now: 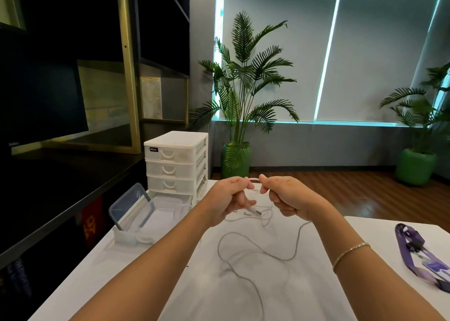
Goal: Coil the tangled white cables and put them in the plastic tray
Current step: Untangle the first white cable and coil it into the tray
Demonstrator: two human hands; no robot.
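My left hand (231,199) and my right hand (285,196) are raised above the white table, close together, each pinching the same white cable (267,253). A short arc of it spans between my fingertips. The rest hangs down and trails in loose loops over the table toward me. A plug end dangles under my left hand. The clear plastic tray (131,239) stands to the left of my hands, pulled out in front of the drawer unit. A thin white cable lies inside it.
A white plastic drawer unit (176,160) stands at the table's far left. A clear lid with a blue rim (131,205) leans in the tray. A purple lanyard (418,252) lies at the right edge. Dark shelving is left; potted palms stand behind.
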